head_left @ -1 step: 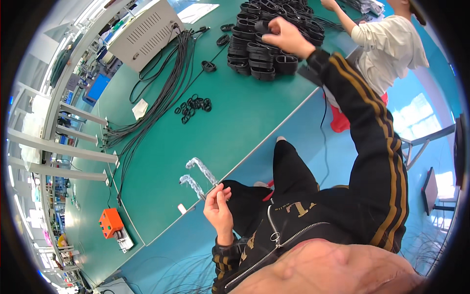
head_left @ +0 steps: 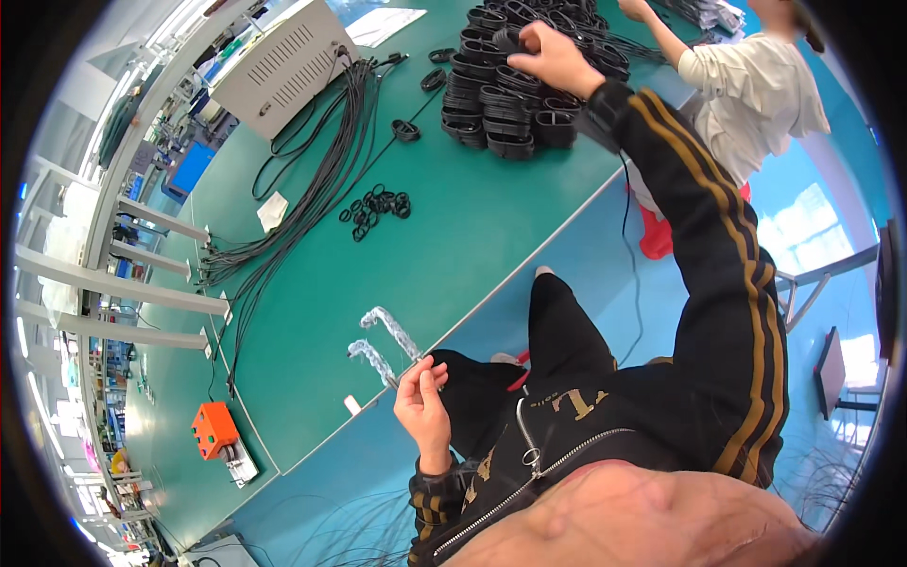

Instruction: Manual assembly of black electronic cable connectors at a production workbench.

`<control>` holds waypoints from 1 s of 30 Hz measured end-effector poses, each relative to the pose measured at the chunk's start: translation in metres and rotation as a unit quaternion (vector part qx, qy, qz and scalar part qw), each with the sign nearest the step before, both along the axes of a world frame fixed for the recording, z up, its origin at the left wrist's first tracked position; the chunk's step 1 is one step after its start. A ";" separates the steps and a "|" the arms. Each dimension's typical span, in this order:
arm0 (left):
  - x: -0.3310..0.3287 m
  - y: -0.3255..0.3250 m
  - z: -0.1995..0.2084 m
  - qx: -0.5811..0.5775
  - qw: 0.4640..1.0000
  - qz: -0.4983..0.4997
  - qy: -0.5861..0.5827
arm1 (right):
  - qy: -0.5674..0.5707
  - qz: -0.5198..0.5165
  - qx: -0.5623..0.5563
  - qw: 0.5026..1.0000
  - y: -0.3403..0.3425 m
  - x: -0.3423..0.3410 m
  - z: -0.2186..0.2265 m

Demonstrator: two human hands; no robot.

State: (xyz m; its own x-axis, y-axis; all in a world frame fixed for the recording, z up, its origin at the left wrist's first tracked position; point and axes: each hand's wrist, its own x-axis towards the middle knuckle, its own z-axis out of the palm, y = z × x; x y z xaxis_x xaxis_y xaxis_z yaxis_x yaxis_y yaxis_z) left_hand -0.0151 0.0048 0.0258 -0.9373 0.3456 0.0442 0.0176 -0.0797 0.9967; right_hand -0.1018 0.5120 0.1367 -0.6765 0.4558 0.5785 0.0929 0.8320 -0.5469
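High on the right, my right hand (head_left: 559, 62) is at the upper part of a large pile of coiled black cables (head_left: 505, 118). Its thumb and fingers are closed on one coiled cable (head_left: 507, 41). Close to the front edge of the green table, my left hand (head_left: 422, 406) has its fingers curled and thumb pressed in; what they hold, if anything, I cannot make out. Just beyond its fingertips stand two bent pegs, a longer one (head_left: 392, 331) and a shorter one (head_left: 371, 359), both wrapped in crinkled bluish-white film.
Small black rings (head_left: 376, 208) lie mid-table. A bundle of loose black cables (head_left: 326, 180) runs beside a grey metal box (head_left: 283, 71). An orange block (head_left: 215, 430) stands at the left corner. Another person in a white top (head_left: 756, 90) works at the far right.
My right hand has shifted very slightly up with the coiled cable, which looks a little more tilted. My left hand has stayed in place.
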 end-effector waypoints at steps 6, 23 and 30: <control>-0.005 0.007 0.002 -0.018 1.000 0.016 0.001 | 0.030 -0.059 0.188 0.980 0.035 -0.090 0.020; -0.014 -0.008 -0.006 -0.025 0.999 0.029 -0.016 | -0.037 0.103 0.265 0.958 -0.095 -0.127 0.008; -0.007 -0.035 -0.001 -0.009 0.999 0.052 0.006 | -0.198 0.233 0.304 0.902 -0.212 -0.220 -0.090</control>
